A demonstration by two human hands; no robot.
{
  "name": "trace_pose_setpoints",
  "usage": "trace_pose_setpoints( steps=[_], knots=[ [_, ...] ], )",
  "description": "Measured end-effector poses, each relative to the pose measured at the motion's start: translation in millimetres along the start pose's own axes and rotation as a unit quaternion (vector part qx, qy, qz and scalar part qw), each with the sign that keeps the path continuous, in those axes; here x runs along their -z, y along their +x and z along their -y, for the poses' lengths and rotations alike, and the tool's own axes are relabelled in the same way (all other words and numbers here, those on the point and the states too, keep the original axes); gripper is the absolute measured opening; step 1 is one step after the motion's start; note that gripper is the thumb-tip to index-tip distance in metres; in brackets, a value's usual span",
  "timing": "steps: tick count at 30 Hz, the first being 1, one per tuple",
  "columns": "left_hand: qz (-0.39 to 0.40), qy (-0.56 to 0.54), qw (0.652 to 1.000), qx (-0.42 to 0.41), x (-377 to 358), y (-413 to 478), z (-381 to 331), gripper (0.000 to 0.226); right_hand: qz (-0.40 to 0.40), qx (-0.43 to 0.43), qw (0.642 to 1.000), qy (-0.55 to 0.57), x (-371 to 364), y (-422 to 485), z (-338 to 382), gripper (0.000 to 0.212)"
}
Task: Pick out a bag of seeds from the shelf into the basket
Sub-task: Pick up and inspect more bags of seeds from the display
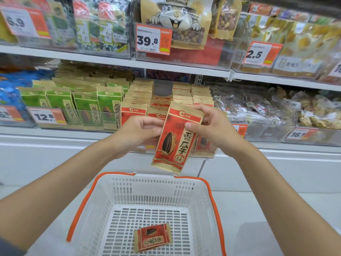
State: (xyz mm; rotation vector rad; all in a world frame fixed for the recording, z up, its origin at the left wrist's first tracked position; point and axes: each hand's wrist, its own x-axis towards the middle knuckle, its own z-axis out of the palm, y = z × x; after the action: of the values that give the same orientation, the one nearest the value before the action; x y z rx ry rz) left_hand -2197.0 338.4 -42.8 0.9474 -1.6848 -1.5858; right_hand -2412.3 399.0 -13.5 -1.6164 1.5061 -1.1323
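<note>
I hold a red and tan bag of sunflower seeds (175, 139) upright in front of the shelf, above the far rim of the basket. My left hand (138, 133) pinches its left edge. My right hand (208, 122) grips its top right corner, thumb on the front. The white basket (129, 193) with orange handles sits below on the floor. A smaller red seed bag (153, 237) lies flat on its bottom. Rows of the same red bags (136, 108) stand in the shelf bin behind my hands.
Green seed bags (83, 108) fill the bin to the left, with blue packs further left. Clear bins of mixed snacks (267, 108) stand to the right. An upper shelf (110, 60) carries seaweed, nuts and dried fruit with price tags.
</note>
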Motion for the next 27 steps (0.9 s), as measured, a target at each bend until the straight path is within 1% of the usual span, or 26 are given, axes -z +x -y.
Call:
trace_pose_setpoints(
  steps=[1, 2, 4, 6, 8, 10, 12, 14, 15, 16, 18, 20, 22, 24, 27],
  knots=[
    [-0.037, 0.015, 0.999, -0.027, 2.4, 2.7, -5.0, 0.023, -0.017, 0.019, 1.0, -0.01, 2.9, 1.5, 3.7, 0.023],
    [-0.077, 0.04, 0.995, -0.056, 6.0, 6.7, -10.5, 0.022, -0.043, 0.04, 0.998, -0.015, 6.7, 4.2, 7.0, 0.017],
    [-0.159, 0.127, 0.973, -0.11, 16.6, 19.0, -19.7, 0.028, -0.118, 0.087, 0.989, 0.002, 17.0, 11.2, 16.1, 0.017],
    [-0.21, 0.211, 0.947, -0.121, 27.1, 34.5, -28.1, 0.03, -0.201, 0.16, 0.965, 0.049, 28.5, 23.0, 27.2, 0.018],
    [-0.219, 0.288, 0.927, -0.101, 36.2, 52.6, -32.8, 0.029, -0.261, 0.218, 0.937, 0.077, 35.9, 42.6, 35.2, 0.016],
    [-0.195, 0.377, 0.901, -0.09, 46.9, 72.7, -32.4, 0.036, -0.287, 0.243, 0.924, 0.069, 33.7, 70.6, 37.6, 0.016],
    [-0.158, 0.463, 0.867, -0.096, 58.3, 91.6, -29.0, 0.044, -0.282, 0.251, 0.926, 0.024, 25.0, 102.2, 33.2, 0.018],
    [-0.118, 0.533, 0.835, -0.076, 70.6, 106.9, -24.7, 0.054, -0.262, 0.254, 0.93, -0.042, 13.1, 132.1, 24.2, 0.02],
    [-0.102, 0.549, 0.827, -0.063, 76.5, 113.2, -22.9, 0.057, -0.249, 0.255, 0.931, -0.079, 7.5, 145.6, 18.2, 0.021],
    [-0.092, 0.548, 0.829, -0.055, 81.1, 118.2, -20.7, 0.058, -0.236, 0.256, 0.93, -0.117, 2.2, 157.1, 11.2, 0.022],
    [-0.1, 0.512, 0.851, -0.059, 87.9, 125.0, -15.8, 0.055, -0.216, 0.249, 0.925, -0.189, -6.6, 176.3, -3.8, 0.021],
    [-0.102, 0.495, 0.86, -0.068, 90.2, 131.2, -11.4, 0.052, -0.218, 0.231, 0.917, -0.243, -12.5, 189.6, -17.1, 0.018],
    [-0.086, 0.506, 0.856, -0.061, 90.4, 136.1, -6.7, 0.051, -0.217, 0.223, 0.913, -0.263, -18.1, 199.7, -24.7, 0.017],
    [-0.072, 0.508, 0.856, -0.052, 90.6, 139.2, -5.7, 0.051, -0.197, 0.22, 0.917, -0.267, -23.0, 207.5, -26.2, 0.018],
    [-0.073, 0.508, 0.856, -0.056, 92.4, 139.3, -6.2, 0.051, -0.174, 0.225, 0.917, -0.279, -29.2, 214.7, -28.0, 0.019]
  ],
)
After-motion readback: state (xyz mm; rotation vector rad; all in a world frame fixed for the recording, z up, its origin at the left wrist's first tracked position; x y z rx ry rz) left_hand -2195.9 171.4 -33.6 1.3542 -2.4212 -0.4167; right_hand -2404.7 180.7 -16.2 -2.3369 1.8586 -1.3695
